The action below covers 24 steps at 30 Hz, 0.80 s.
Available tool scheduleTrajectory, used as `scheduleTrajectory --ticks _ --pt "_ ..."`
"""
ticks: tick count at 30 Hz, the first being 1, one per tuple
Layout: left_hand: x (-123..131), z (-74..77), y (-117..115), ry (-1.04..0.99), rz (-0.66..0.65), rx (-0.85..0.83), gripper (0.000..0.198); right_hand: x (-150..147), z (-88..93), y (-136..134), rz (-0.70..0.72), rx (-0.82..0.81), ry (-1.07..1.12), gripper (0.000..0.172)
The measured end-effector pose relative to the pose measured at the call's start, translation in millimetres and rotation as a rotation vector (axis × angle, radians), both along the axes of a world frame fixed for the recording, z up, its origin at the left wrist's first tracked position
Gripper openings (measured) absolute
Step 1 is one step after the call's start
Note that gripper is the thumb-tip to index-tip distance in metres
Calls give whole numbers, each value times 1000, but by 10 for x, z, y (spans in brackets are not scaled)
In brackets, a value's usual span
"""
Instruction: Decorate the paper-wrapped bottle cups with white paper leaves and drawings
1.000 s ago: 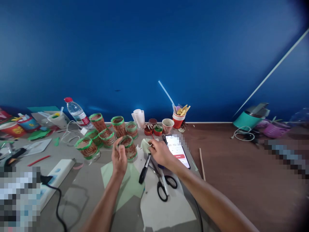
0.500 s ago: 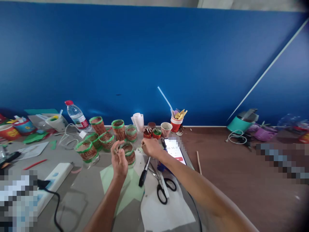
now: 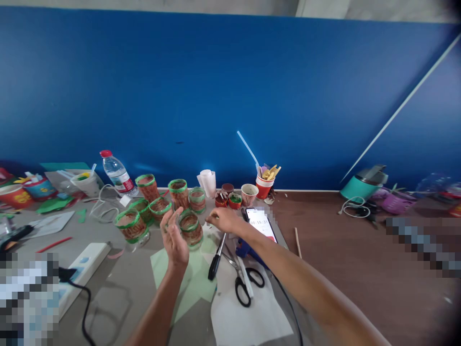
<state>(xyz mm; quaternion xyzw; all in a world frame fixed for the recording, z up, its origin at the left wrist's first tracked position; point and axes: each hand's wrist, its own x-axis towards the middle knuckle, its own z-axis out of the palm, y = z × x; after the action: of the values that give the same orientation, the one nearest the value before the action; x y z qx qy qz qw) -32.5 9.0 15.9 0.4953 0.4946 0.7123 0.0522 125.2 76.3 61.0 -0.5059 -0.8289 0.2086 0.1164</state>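
Observation:
A clear cup, wrapped in brown with a green rim, stands on a pale green paper sheet. At its left side is my left hand, open with the fingers raised. I cannot tell whether it touches the cup. My right hand hovers just right of the cup, fingers curled into a pinch; anything between them is too small to make out. Below it lie a black marker and black-handled scissors. Similar wrapped cups, such as one tall cup, stand behind my left hand.
A phone showing a timer lies under my right forearm. Behind are small paint cups and a red cup of wooden sticks. A water bottle stands at back left, a white power strip at front left.
My right hand has shifted slightly left, toward the cup, and its fingertips now show more. My left hand stays beside the cup, fingers a little more upright. The view has shifted slightly.

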Motion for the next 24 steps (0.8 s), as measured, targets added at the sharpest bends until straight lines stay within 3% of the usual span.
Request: scheduleTrajectory --ticks 10,14,18,24 --pt "2 38 -56 102 56 54 47 325 300 309 -162 120 61 30" --pt "38 139 -114 251 112 87 43 512 434 530 -274 231 39 28" --pt "70 219 -160 266 126 194 36 713 586 768 -403 351 -13 28" --pt "11 95 -119 189 68 289 31 934 817 1132 -588 513 -62 38"
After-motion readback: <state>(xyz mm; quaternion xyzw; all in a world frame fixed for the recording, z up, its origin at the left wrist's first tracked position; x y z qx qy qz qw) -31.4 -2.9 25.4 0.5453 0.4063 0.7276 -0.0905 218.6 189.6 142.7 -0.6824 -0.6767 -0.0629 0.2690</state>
